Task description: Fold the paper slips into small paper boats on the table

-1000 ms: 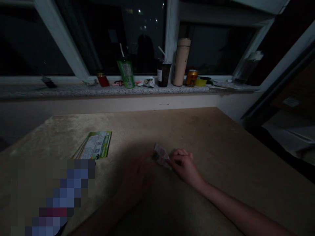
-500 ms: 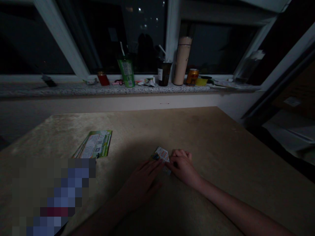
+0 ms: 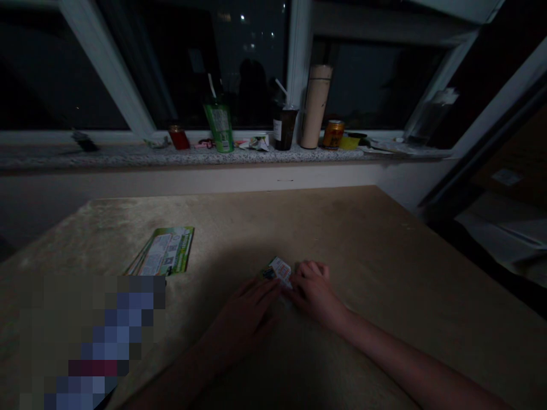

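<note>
A small folded printed paper (image 3: pixel 281 269), white and green with red print, lies on the table under my fingertips. My left hand (image 3: pixel 245 310) rests flat from the left, its fingers stretched out and their tips on the paper's near edge. From the right, my right hand (image 3: pixel 315 293) is closed, with curled fingers and its thumb side at the paper's right edge. The paper's lower part is hidden by both hands. Further left lies a fanned stack of green and white printed leaflets (image 3: pixel 171 250).
The wooden table (image 3: pixel 342 222) meets the wall below a stone windowsill (image 3: pixel 250 156). Along the sill stand a green cup (image 3: pixel 221 128), a dark cup (image 3: pixel 285 130) with a straw, a tall pinkish flask (image 3: pixel 316 108) and an orange can (image 3: pixel 333 135). A pixelated patch covers the lower left.
My right hand has shifted slightly left along the paper's right edge, and less of the paper's lower part shows. My left hand stays nearly still.
</note>
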Action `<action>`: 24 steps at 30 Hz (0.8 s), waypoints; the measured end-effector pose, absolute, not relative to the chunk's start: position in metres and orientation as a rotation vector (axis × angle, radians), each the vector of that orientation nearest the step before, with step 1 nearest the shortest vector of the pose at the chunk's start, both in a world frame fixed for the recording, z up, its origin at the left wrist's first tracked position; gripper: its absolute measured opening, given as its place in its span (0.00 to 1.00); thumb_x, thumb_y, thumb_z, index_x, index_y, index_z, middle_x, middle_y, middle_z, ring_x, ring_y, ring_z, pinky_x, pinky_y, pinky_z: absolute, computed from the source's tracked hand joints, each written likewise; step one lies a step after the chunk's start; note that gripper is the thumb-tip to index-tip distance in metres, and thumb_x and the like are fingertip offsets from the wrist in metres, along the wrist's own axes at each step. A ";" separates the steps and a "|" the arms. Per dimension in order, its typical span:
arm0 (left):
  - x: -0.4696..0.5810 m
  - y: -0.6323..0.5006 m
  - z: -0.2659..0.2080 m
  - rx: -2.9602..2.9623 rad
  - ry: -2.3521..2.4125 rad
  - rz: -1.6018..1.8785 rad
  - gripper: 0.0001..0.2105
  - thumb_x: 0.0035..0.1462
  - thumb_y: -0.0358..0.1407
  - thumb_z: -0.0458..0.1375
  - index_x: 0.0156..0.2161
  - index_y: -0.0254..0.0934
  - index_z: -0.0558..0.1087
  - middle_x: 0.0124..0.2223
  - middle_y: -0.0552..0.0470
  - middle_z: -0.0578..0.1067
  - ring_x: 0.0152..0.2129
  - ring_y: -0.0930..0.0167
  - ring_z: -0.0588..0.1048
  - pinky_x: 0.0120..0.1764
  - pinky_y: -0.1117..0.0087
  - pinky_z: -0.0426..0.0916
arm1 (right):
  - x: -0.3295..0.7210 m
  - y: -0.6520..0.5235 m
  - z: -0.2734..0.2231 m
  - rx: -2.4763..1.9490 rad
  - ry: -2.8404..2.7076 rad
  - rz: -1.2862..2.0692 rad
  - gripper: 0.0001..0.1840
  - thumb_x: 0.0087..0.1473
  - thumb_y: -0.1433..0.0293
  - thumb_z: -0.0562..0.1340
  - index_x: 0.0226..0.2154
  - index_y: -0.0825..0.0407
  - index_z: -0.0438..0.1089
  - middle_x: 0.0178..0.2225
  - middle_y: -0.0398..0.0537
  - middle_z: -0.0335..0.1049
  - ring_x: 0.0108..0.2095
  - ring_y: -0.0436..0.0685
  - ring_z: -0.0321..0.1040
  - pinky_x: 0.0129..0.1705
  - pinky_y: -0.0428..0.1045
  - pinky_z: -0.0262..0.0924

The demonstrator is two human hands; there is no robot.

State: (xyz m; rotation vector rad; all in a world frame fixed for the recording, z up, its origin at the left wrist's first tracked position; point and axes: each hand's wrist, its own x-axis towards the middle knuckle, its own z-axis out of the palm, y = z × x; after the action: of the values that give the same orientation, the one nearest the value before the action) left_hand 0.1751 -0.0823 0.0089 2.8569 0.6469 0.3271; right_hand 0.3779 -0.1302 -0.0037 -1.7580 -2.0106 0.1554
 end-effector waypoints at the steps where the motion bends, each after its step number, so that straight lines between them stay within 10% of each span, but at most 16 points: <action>1: 0.175 -0.082 0.009 2.859 0.642 0.322 0.23 0.60 0.36 0.53 0.60 0.40 0.58 0.61 0.49 0.64 0.56 0.65 0.62 0.59 0.59 0.54 | 0.378 -0.130 -0.003 -1.758 -2.002 0.160 0.15 0.57 0.62 0.60 0.23 0.52 0.65 0.32 0.46 0.64 0.39 0.56 0.58 0.44 0.54 0.46; 8: 0.175 -0.082 0.011 2.864 0.637 0.273 0.23 0.60 0.34 0.52 0.61 0.39 0.57 0.60 0.49 0.64 0.56 0.65 0.63 0.60 0.55 0.51 | 0.390 -0.127 -0.002 -1.528 -1.984 0.246 0.14 0.49 0.68 0.66 0.41 0.50 0.69 0.42 0.48 0.67 0.46 0.57 0.60 0.48 0.53 0.50; 24: 0.174 -0.084 0.019 2.861 0.671 0.302 0.19 0.56 0.41 0.59 0.52 0.39 0.65 0.51 0.47 0.72 0.49 0.62 0.68 0.57 0.55 0.55 | 0.392 -0.130 0.009 -1.204 -2.359 0.162 0.08 0.58 0.67 0.58 0.38 0.49 0.73 0.35 0.47 0.72 0.43 0.55 0.65 0.50 0.52 0.56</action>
State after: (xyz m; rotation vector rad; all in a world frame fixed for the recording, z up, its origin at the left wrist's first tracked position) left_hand 0.1744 -0.0839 0.0191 2.8615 0.6710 0.3018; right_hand 0.3916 -0.1302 0.0086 -1.2038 -2.3587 0.1617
